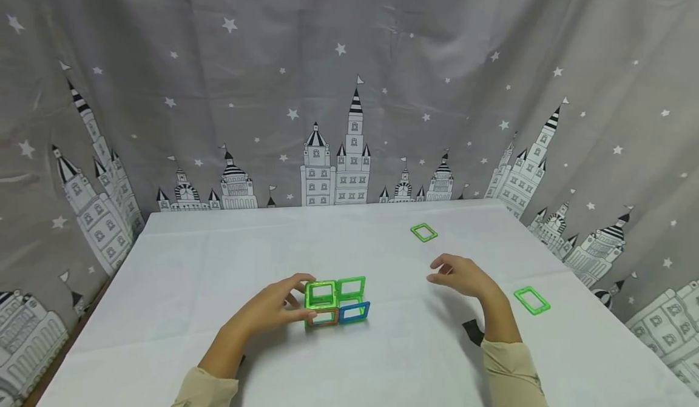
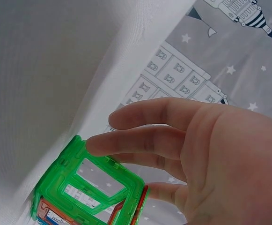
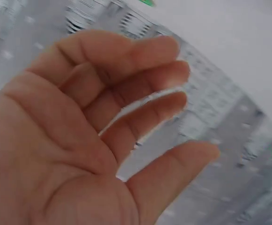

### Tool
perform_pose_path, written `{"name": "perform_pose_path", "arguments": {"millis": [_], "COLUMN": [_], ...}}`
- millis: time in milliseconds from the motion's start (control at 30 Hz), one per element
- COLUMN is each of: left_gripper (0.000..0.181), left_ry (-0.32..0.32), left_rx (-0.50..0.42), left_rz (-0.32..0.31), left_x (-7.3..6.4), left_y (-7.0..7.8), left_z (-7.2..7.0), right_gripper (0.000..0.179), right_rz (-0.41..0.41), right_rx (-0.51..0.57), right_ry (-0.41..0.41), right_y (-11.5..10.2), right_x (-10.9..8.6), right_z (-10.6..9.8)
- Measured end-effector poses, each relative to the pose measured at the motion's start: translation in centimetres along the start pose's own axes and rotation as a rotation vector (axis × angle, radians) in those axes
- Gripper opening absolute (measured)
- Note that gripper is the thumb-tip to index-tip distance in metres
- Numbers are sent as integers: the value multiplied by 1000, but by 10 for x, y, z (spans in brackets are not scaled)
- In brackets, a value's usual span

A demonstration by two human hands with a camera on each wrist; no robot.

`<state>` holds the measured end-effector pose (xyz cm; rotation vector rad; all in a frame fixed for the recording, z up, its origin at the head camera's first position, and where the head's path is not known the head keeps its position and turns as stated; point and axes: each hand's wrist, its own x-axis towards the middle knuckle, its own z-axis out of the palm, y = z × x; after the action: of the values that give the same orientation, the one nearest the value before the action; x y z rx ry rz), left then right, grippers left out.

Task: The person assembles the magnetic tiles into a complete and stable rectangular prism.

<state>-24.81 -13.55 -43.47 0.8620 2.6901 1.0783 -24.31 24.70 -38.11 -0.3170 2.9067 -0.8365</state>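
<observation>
A small box-like build of see-through magnetic tiles stands on the white table, left of centre. A green tile (image 1: 322,284) tops its left part, over an orange tile (image 1: 323,324) in front. To the right are a blue tile (image 1: 354,320), tilted forward, and a green tile (image 1: 351,279) behind. My left hand (image 1: 273,304) holds the build's left end, thumb at the orange tile and fingers at the back; up close, fingertips meet the green frame (image 2: 61,178). Off to the right, my right hand (image 1: 464,276) hovers above the table, fingers loosely bent around nothing.
One loose green tile (image 1: 417,235) lies flat toward the table's back, beyond my right hand. Another green tile (image 1: 523,303) lies right of the right forearm. A black patch (image 1: 472,332) shows beside that wrist. A grey curtain (image 1: 393,49) printed with castles surrounds the white table (image 1: 191,261).
</observation>
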Motion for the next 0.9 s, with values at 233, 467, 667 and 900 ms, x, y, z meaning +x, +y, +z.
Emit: {"name": "perform_pose_path", "arguments": {"millis": [233, 467, 667, 900], "left_gripper": [63, 66, 66, 66], "left_ry": [11, 11, 8, 3], "left_rx": [26, 64, 48, 52], "left_rz": [-10, -13, -24, -25], "left_x": [0, 2, 3, 2], "left_y": [-2, 0, 0, -2], "left_z": [2, 2, 2, 0], "right_gripper": [24, 9, 6, 8], "right_rz": [-250, -320, -307, -323], "right_rx": [14, -50, -34, -39], "right_ry": [-225, -179, -161, -144], "right_y": [-47, -70, -76, -80], "right_x": [16, 16, 13, 11], "right_z": [44, 74, 80, 83]}}
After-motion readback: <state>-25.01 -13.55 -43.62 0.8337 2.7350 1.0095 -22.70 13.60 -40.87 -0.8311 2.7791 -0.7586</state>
